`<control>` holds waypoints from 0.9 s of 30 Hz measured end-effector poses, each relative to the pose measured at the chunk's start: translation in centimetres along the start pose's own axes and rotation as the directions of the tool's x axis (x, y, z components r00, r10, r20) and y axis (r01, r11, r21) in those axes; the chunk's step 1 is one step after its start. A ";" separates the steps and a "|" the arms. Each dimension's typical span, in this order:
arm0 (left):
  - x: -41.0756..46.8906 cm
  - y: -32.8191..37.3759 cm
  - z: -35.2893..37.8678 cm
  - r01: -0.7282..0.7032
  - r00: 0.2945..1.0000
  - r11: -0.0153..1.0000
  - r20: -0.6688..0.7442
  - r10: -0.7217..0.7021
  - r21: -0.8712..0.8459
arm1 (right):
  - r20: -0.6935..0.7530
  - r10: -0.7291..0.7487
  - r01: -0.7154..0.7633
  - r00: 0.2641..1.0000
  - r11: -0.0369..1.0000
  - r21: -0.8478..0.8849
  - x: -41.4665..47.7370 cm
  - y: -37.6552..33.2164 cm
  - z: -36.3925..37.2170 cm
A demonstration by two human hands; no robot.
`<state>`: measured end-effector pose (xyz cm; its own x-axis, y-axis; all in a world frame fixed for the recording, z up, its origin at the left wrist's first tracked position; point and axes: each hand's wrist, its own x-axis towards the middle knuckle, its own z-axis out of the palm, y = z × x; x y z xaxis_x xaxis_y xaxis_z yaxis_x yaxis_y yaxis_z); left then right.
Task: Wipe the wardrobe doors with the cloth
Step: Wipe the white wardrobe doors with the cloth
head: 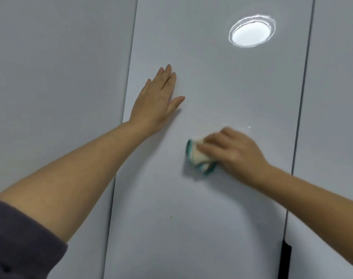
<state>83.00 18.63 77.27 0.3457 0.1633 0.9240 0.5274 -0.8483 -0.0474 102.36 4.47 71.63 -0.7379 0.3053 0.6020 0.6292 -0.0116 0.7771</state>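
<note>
Cloth (198,156): a small bunched wad, cream with teal edging, pressed against the middle door (191,218) of the wardrobe, roughly halfway across it.
Right hand (234,152): grips the cloth, with the fingers curled over its top and right side. The wad sticks out to the left of the fingertips and below them.
Left hand (159,101): flat against the same door near its left edge, fingers straight and pointing up, holding nothing.
Key relation: the cloth lies on the left side of the right hand, with its long axis running up and down and leaning slightly to the lower right. The left hand sits up and to the left of the cloth, near it but clearly apart. A stroke in that direction would likely meet the left hand, while down and to the right look unobstructed.
Doors: three pale grey panels split by two thin dark seams, with the left door (50,57) and right door (336,97) flanking the middle one.
Also visible: a round light reflection (252,33) high on the middle door, a dark recess (286,260) at the lower right seam, a tiny speck (171,217) low on the panel, and a dark purple sleeve (16,242).
Hard to make out: the right hand and cloth are blurred, and the right thumb is hidden. How the cloth is folded cannot be told, nor which areas are already clean. All three doors are cut off at top and bottom.
</note>
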 end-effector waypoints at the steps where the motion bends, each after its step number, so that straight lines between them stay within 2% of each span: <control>1: 0.0 0.2 0.1 -0.004 1.000 1.000 -0.002 0.004 0.003 | -0.049 0.059 -0.061 0.997 0.998 -0.031 0.8 1.5 -0.4; 6: 0.2 1.0 0.6 -0.015 1.000 1.000 -0.014 0.015 0.010 | -0.191 0.301 -0.330 0.934 0.933 -0.142 3.3 7.1 -2.1; 11: 0.6 2.1 0.8 -0.064 0.997 0.998 -0.038 0.065 0.024 | -0.187 0.395 -0.422 0.900 0.896 -0.137 4.8 9.2 -2.6; 16: 0.5 3.3 1.3 -0.113 0.991 0.993 -0.072 0.115 0.032 | -0.128 0.299 -0.312 0.945 0.946 -0.089 1.0 6.1 -2.9; 20: -0.1 4.7 1.5 -0.185 0.973 0.982 -0.133 0.190 0.046 | -0.021 0.191 -0.192 0.981 0.981 -0.014 -5.4 1.5 -3.0; 24: -0.4 6.0 2.1 -0.171 0.981 0.985 -0.093 0.173 0.020 | 0.130 -0.008 -0.001 0.992 0.998 0.070 -10.5 -2.1 -3.2; 27: -0.6 6.7 2.8 -0.129 0.989 0.991 -0.068 0.130 0.014 | 0.165 -0.055 0.047 0.985 0.997 0.054 -11.1 -1.5 -3.4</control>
<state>88.57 14.24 75.34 0.3575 0.0167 0.9338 0.4893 -0.8550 -0.1720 108.79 -2.16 64.45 -0.7212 0.4582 0.5195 0.6062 0.0544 0.7935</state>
